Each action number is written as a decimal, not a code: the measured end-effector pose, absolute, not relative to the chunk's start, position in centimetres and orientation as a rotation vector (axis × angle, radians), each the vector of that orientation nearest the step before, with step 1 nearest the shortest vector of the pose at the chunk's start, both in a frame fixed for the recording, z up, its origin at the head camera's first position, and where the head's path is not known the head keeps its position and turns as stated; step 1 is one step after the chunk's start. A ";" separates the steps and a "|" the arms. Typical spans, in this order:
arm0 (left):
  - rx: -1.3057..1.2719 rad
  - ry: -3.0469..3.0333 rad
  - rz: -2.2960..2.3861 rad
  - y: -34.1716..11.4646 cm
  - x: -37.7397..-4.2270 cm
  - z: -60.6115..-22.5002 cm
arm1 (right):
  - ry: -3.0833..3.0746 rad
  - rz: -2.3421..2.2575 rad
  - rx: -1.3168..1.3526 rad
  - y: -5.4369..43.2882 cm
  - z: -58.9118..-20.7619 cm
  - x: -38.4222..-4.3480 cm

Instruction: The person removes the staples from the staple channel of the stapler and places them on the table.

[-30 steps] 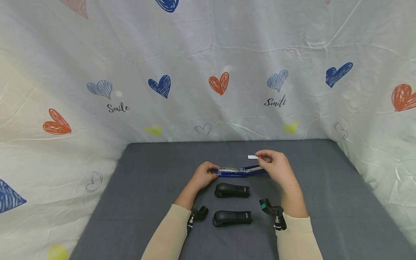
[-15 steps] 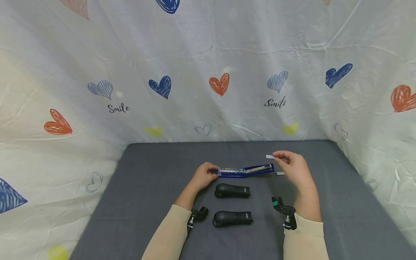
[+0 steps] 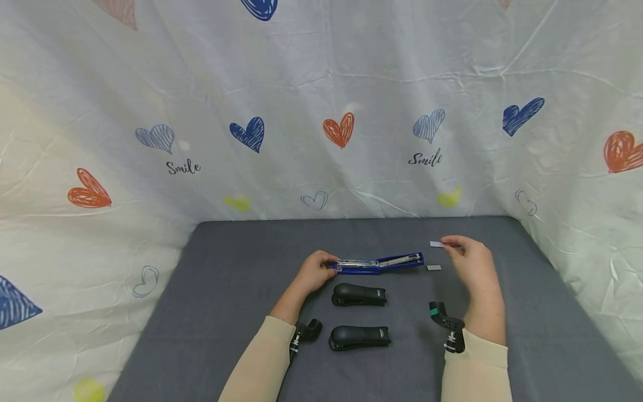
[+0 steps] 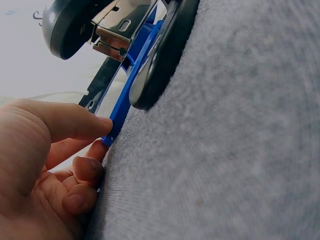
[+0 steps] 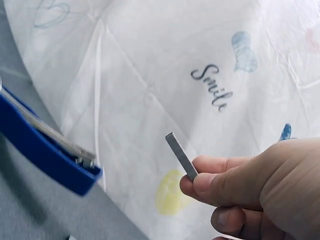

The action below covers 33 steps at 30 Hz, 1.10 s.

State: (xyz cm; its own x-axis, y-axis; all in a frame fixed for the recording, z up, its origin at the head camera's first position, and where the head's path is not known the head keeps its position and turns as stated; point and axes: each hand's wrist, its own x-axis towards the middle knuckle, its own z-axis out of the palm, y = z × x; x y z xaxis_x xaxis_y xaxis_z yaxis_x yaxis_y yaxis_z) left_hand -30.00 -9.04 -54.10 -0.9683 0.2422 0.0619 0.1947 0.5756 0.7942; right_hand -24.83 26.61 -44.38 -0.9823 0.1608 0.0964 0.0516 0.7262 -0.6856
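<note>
A blue stapler (image 3: 358,268) lies folded wide open at the back of the table, its metal channel showing. At its left end my left hand (image 3: 313,270) pinches the blue base between thumb and fingers, also seen in the left wrist view, where the base (image 4: 125,95) slants upward. Right of the stapler, my right hand (image 3: 472,265) pinches a strip of staples (image 5: 181,156) by one end, raised above the table and apart from the stapler. Another small pale strip, apparently staples (image 3: 434,268), lies on the cloth just beyond the stapler's right end.
Two black staplers, a nearer one (image 3: 359,338) and a farther one (image 3: 359,295), lie in front of the blue one between my forearms. Grey cloth (image 3: 211,312) covers the table. A white curtain (image 3: 291,72) printed with hearts hangs behind it.
My right hand has moved right with its strip of staples, away from the stapler, uncovering the stapler's right end and the strip on the cloth. The left hand keeps its hold.
</note>
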 end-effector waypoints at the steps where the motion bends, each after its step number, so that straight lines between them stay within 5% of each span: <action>1: 0.377 2.739 1.374 -9.0 -30.0 -54.1 | -2.785 1.087 -0.186 26.8 -44.5 -24.9; 33: 0.330 2.726 1.380 -9.0 -30.1 -54.2 | -2.818 0.938 -0.473 30.9 -51.1 -25.9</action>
